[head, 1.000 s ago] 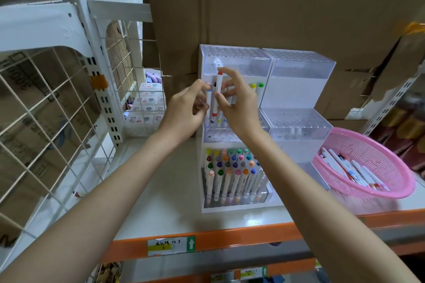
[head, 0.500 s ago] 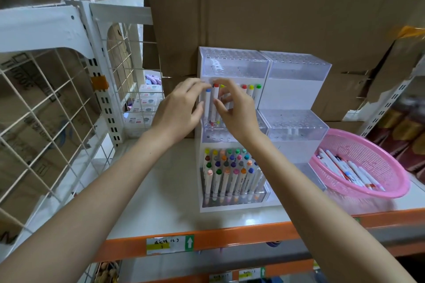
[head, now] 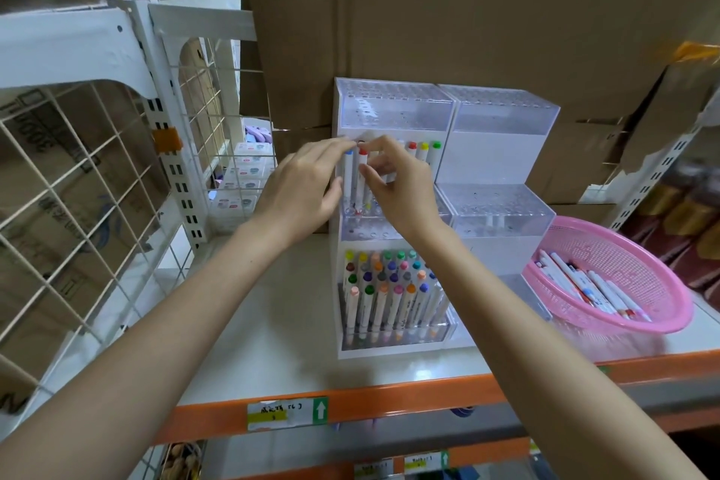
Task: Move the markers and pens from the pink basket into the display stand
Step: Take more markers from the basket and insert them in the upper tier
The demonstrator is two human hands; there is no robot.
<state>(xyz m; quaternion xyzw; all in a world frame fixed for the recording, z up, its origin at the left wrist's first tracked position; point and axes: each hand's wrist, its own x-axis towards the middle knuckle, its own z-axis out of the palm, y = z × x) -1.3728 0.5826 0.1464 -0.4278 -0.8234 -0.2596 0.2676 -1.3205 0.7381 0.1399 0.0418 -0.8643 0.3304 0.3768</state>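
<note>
One red marker [head: 363, 177], held high over the stand [head: 393, 109] a second ago, is now sitting in a middle-tier hole beside the blue marker [head: 348, 175]. Right hand [head: 401, 191]: fingers are pinching it. Left hand [head: 304, 187]: fingers are touching the blue marker, grip unclear. Pens [head: 584, 284] are still lying in the basket [head: 631, 257], right of the stand, awaiting transfer.

Pink mesh basket [head: 658, 284], clear-white display stand [head: 393, 109] w/ multicolour-capped white markers [head: 385, 284], orange shelf edge [head: 428, 394], brown cardboard boxes [head: 467, 31], white wire grid [head: 78, 187].
</note>
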